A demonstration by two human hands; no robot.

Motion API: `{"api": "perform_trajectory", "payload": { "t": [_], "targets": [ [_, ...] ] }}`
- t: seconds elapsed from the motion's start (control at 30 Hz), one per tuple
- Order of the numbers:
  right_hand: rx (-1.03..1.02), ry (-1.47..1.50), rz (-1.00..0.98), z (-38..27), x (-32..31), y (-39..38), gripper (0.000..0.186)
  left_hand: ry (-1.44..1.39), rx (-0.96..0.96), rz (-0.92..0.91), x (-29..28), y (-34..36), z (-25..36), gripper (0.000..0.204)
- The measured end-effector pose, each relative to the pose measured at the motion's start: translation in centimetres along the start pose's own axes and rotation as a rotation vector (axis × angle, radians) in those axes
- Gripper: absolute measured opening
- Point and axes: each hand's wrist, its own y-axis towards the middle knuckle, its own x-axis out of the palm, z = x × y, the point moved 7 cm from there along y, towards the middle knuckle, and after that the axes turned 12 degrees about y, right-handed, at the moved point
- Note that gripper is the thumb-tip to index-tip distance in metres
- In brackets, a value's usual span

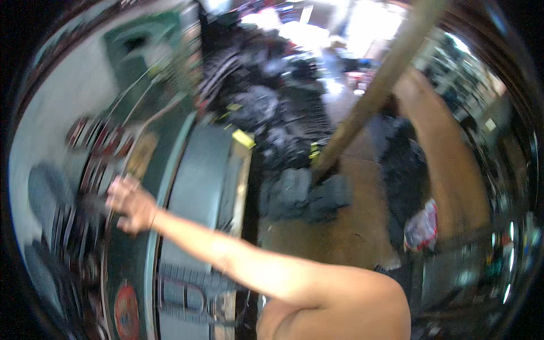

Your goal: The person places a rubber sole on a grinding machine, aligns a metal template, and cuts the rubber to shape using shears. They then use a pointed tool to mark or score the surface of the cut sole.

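Observation:
My right arm reaches across to the left side of the head view, its elbow low at the right. My right hand [133, 205] hovers over or rests on a long dark green surface [131, 252] with a pale edge; contact cannot be told. Its fingers are stretched out, blurred, with nothing seen in them. Beside the fingertips lie dark red and black slatted pieces [96, 175] and a tan patch [141, 156]. Nearer, the green surface carries a red oval badge [126, 311]. Out of sight is my left hand.
A grey-blue panel [195, 175] runs alongside, with a yellow tag [243, 139] at its edge. Dark cloth heaps [272, 113] and grey folded bundles [306, 192] lie beyond. A slanted wooden post [374, 93] stands mid-view. At right are a brown bench [447, 153] and a plastic bag [422, 226].

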Motion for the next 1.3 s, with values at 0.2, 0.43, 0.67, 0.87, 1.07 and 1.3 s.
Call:
{"api": "perform_trajectory", "payload": {
  "t": [0.2,0.43,0.67,0.87,1.07,1.3],
  "targets": [
    [0.063,-0.087,-0.001,1.5,2.5,-0.5,0.071,0.155,-0.007,0.062,-1.0,-1.0,-3.0,0.038],
    [-0.07,-0.014,0.138,1.1,2.5,-0.8,0.065,-0.13,-0.211,-0.058,-1.0,-1.6,-2.7,0.053],
    [-0.054,0.004,0.075,0.5,1.6,-0.8,0.054,-0.14,-0.208,-0.033,-0.8,-2.2,-3.2,0.055],
    [0.193,-0.081,-0.01,0.4,-0.2,1.2,0.038,-0.168,-0.282,-0.03,-0.7,-2.4,-3.8,0.058],
    [0.125,-0.058,-0.093,0.5,-1.0,1.9,0.037,-0.064,-0.267,-0.002,-0.6,-2.5,-4.2,0.058],
    [0.096,-0.024,0.024,-0.4,-0.5,0.0,0.05,-0.144,-0.232,0.094,-0.3,-2.2,-5.2,0.059]
  ]
}}
